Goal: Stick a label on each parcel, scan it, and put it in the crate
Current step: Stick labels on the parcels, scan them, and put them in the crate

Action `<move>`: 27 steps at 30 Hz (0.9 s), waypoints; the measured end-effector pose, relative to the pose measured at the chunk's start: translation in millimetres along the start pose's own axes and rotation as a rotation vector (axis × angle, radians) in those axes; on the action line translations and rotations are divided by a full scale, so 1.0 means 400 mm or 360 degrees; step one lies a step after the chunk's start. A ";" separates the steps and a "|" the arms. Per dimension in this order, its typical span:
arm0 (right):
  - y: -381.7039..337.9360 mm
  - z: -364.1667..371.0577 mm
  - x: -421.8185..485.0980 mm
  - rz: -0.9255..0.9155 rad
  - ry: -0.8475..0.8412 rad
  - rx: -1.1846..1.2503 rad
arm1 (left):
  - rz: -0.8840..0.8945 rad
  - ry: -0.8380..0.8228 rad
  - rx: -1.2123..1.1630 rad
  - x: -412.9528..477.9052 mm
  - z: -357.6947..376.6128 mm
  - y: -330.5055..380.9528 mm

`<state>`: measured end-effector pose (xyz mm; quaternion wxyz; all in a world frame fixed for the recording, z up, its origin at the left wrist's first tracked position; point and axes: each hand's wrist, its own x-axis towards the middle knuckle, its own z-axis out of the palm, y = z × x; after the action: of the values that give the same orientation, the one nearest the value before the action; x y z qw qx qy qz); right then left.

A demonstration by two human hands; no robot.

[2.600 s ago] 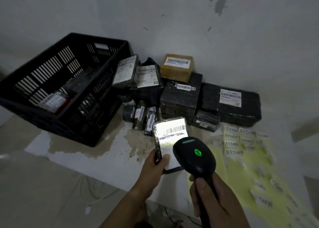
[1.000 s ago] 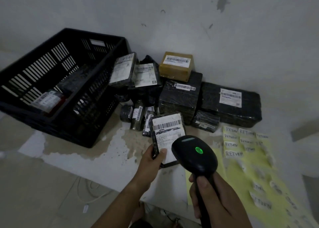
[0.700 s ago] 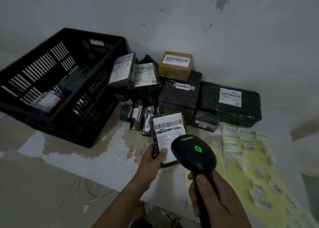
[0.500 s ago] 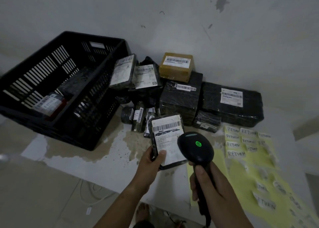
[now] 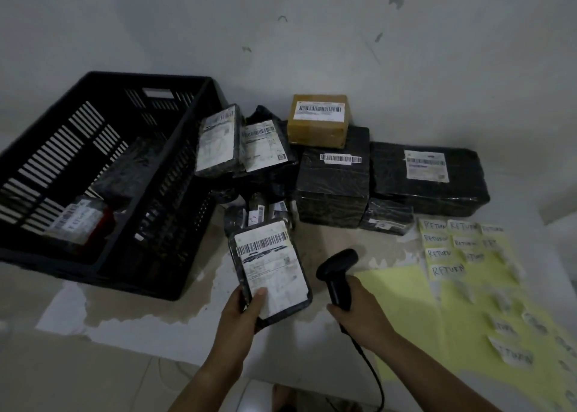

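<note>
Black crate (image 5: 175, 193) stands far left on the table (image 5: 156, 324), with one parcel marked RETURN (image 5: 76, 221) lying inside it. Just right of the crate, the left hand (image 5: 246, 315) grips the near edge of a flat black parcel (image 5: 270, 271), thumb pressed on its white barcode label (image 5: 265, 246), holding it face-up in front of the pile of wrapped parcels (image 5: 331, 187) against the wall. The right hand (image 5: 359, 315) is curled round the handle of a black scanner (image 5: 337, 271), head raised beside the held parcel and cord trailing down, and a yellow sheet (image 5: 415, 318) of RETURN labels (image 5: 446, 269) lies flat at far right.
</note>
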<state>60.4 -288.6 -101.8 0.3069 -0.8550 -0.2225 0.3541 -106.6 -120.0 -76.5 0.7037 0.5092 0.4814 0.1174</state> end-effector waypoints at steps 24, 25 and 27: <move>0.068 0.150 0.029 0.0087 0.0257 -0.0156 | -0.0146 -0.0392 0.0294 0.030 -0.031 0.044; 0.073 0.148 0.019 0.0095 0.0272 -0.0152 | -0.0159 -0.0408 0.0300 0.028 -0.019 0.044; 0.088 0.147 -0.006 0.0100 0.0314 -0.0127 | -0.0170 -0.0428 0.0325 0.024 0.007 0.043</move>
<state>21.0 -293.5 -157.8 0.2818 -0.9037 -0.1781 0.2687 -94.0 -107.7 -67.6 0.7116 0.5629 0.4186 -0.0390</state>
